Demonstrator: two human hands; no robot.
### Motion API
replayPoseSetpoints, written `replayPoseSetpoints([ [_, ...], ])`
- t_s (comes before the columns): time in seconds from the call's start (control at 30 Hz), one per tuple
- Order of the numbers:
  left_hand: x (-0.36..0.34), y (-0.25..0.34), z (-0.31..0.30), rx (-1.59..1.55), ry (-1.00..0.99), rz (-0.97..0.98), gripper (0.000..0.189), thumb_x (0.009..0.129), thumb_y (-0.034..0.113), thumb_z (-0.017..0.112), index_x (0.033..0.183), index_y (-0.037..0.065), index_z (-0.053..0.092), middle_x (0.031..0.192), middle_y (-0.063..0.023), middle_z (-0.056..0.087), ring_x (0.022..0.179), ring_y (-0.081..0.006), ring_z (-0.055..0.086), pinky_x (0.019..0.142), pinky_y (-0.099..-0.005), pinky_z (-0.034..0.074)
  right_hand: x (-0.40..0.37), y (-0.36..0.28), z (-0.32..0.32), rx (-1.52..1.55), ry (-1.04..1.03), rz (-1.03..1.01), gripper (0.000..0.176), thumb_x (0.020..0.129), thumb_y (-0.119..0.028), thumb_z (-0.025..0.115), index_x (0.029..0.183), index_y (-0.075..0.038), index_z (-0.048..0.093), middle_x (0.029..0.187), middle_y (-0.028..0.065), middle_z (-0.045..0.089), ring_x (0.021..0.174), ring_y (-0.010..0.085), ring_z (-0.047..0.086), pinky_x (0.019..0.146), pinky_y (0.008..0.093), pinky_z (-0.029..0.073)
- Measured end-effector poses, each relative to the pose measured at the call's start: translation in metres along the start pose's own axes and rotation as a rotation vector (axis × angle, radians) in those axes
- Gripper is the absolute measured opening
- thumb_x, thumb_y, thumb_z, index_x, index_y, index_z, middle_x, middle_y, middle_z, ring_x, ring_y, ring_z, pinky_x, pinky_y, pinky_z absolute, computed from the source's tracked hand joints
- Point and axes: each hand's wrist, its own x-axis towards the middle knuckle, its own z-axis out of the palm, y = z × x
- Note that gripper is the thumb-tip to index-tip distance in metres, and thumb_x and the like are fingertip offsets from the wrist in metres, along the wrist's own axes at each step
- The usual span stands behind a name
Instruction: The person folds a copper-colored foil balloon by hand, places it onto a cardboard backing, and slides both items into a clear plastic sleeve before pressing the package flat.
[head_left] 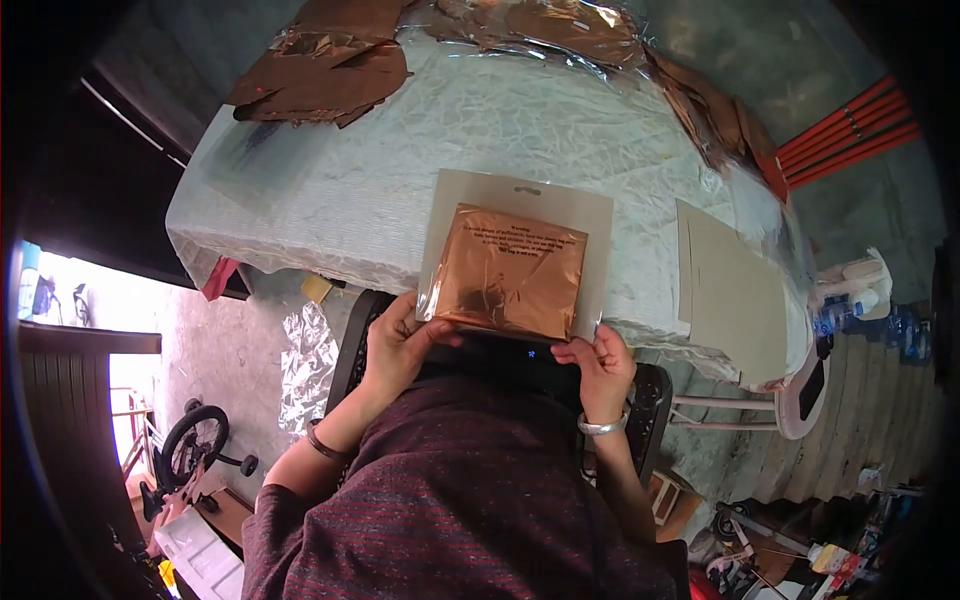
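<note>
A flat packet of copper-coloured foil (510, 270) lies against a grey card backing (597, 230) with a hanging slot at its top. Clear plastic printed with a warning text covers the foil. My left hand (396, 348) pinches the lower left corner of this package. At the lower right corner, my right hand (602, 368) has its thumb and fingers closed on the edge. The package rests partly on the near edge of the table's white cover (330, 215).
Torn brown foil-like sheets (325, 80) lie at the table's far left, with more crumpled foil (560, 35) along the back. A grey card (735, 295) lies at the right. Silver foil (308, 365) is on the floor, and a small bike (195, 450) stands lower left.
</note>
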Motion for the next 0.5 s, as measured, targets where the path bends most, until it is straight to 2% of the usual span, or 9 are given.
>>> replayPoseSetpoints([
  [0.1,0.000,-0.001,0.002,0.000,0.004,0.022,0.032,0.088,0.004,0.060,0.115,-0.009,0.050,0.092,-0.0117,0.067,0.075,-0.0174,0.066,0.070,-0.0268,0.055,0.002,0.002,0.002,-0.017,0.026,-0.049,0.020,0.088,0.008,0.050,0.109,0.007,0.052,0.084,0.0145,0.064,0.071,0.0232,0.067,0.061,0.0302,0.056],
  [0.17,0.001,-0.001,0.002,-0.013,0.009,0.031,0.031,0.088,0.004,0.060,0.114,-0.009,0.050,0.091,-0.0117,0.067,0.074,-0.0173,0.066,0.069,-0.0264,0.055,0.003,-0.006,0.003,-0.034,0.033,0.006,0.017,0.089,0.006,0.051,0.106,0.006,0.053,0.081,0.0137,0.064,0.066,0.0212,0.066,0.056,0.0283,0.055],
  [0.27,0.002,0.001,0.003,0.021,-0.019,0.021,0.026,0.089,0.001,0.059,0.112,-0.007,0.050,0.097,-0.0108,0.067,0.080,-0.0149,0.066,0.071,-0.0230,0.053,0.006,-0.012,0.005,-0.068,0.058,0.026,0.014,0.090,0.003,0.052,0.103,0.005,0.053,0.076,0.0126,0.064,0.060,0.0189,0.065,0.053,0.0269,0.053],
  [0.5,0.003,0.002,0.008,0.089,0.060,0.005,0.022,0.089,0.001,0.059,0.108,-0.006,0.052,0.087,-0.0090,0.068,0.072,-0.0145,0.067,0.067,-0.0210,0.051,0.009,-0.011,0.008,-0.066,0.093,0.041,0.012,0.091,-0.001,0.054,0.102,0.005,0.054,0.071,0.0125,0.064,0.057,0.0177,0.064,0.051,0.0262,0.052],
])
